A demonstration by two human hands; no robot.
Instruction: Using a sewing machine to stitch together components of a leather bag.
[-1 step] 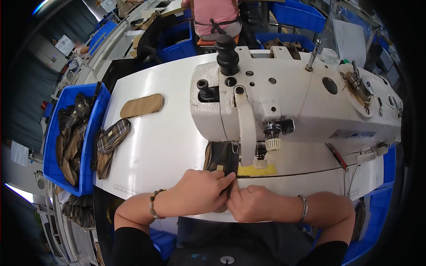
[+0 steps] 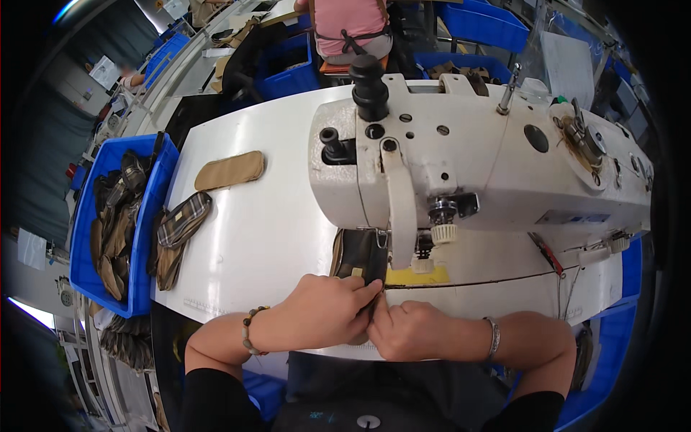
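A dark fabric slipper (image 2: pixel 357 248) with a small tan label lies at the front of the white sewing machine (image 2: pixel 425 155), its far end under the machine head. My left hand (image 2: pixel 327 306) lies over its near part, thumb and fingers closed on the edge. Close against it, my right hand (image 2: pixel 407 327) pinches the same edge, fingers curled. The two hands meet at the fingertips and cover much of the slipper's near end. A bit of its tan underside shows below them.
Left on the white table (image 2: pixel 252 252) lie a tan sole piece (image 2: pixel 230 171) and plaid slippers (image 2: pixel 183 222). A blue bin (image 2: pixel 167 162) full of slippers stands beside the table. Red-handled snippers (image 2: pixel 547 253) lie right of the machine. A person in pink (image 2: pixel 350 25) sits beyond.
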